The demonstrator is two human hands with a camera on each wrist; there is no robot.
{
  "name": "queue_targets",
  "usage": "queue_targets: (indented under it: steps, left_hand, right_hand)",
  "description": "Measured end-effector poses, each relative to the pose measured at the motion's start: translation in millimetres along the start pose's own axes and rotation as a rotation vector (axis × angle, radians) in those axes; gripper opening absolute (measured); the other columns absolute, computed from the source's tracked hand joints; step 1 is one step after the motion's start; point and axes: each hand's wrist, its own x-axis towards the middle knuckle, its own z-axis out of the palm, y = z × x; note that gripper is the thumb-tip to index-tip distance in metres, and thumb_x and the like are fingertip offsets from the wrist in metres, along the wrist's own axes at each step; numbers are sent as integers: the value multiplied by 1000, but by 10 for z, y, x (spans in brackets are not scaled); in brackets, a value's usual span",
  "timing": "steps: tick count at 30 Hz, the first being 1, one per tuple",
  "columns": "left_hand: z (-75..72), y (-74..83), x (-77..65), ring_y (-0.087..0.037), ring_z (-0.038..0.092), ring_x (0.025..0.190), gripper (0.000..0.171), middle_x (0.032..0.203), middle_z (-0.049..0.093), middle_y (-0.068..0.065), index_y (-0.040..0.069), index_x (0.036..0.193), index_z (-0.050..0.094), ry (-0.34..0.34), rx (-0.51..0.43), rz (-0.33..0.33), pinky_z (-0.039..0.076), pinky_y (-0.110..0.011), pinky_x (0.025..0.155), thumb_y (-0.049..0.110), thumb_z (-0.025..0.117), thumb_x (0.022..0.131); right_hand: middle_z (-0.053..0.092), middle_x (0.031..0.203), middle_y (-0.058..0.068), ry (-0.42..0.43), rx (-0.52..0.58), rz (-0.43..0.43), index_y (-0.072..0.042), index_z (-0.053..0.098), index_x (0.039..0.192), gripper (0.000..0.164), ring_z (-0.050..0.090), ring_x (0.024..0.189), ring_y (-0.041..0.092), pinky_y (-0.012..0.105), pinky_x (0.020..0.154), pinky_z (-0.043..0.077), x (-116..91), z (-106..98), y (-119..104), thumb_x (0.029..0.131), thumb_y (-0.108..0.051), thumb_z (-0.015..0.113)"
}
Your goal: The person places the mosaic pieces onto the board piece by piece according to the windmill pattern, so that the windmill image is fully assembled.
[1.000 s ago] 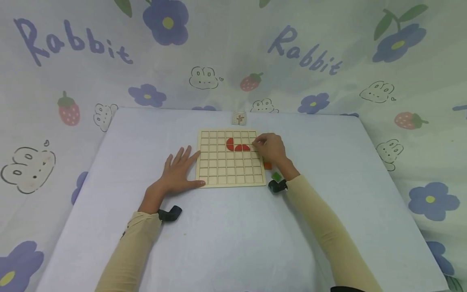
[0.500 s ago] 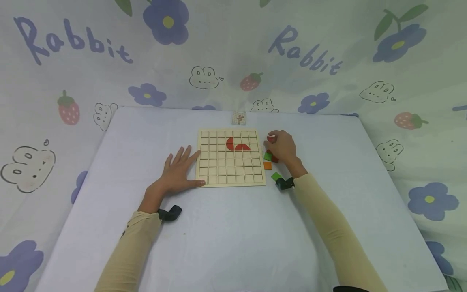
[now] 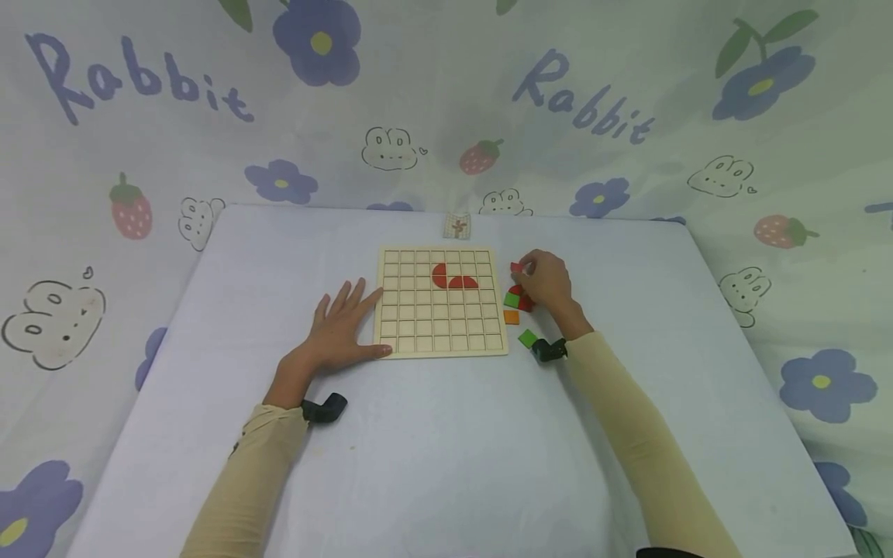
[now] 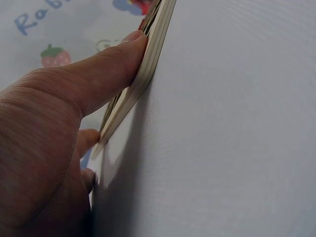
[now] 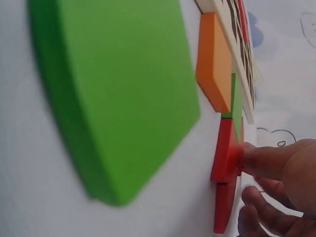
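Note:
A pale wooden grid board lies flat on the white table. Red curved pieces sit in several of its squares. My left hand is spread at the board's left side, its thumb resting on the near left corner, as the left wrist view also shows. To the right of the board, my right hand pinches a small red piece between thumb and forefinger; its shape is partly hidden. Just below that hand lie more red pieces against a green square.
An orange square lies by the board's right edge, with another green square nearer me, beside the right wrist camera. A small picture card is behind the board. A patterned cloth hangs beyond the table.
My right hand has moved right, from the board's right edge to the loose pieces, and has shifted slightly around the red piece since. The left hand has stayed put.

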Motion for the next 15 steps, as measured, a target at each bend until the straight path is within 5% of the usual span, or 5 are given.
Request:
queue_targets:
  steps: [7, 15]
  left_hand:
    - [9, -4, -4, -31, -11, 148, 110, 164, -4, -11, 22, 160, 13, -2, -4, -3, -11, -56, 113, 71, 67, 77]
    - [0, -1, -1, -32, -11, 148, 110, 164, -4, -11, 22, 160, 12, 0, 5, 2, -11, -57, 113, 71, 66, 77]
  right_hand:
    - [64, 94, 7, 21, 99, -62, -8, 68, 102, 14, 61, 70, 21, 29, 56, 49, -35, 46, -34, 93, -18, 69]
    - [57, 102, 9, 23, 140, -316, -3, 72, 112, 20, 57, 94, 25, 36, 79, 51, -108, 97, -178, 93, -5, 65]
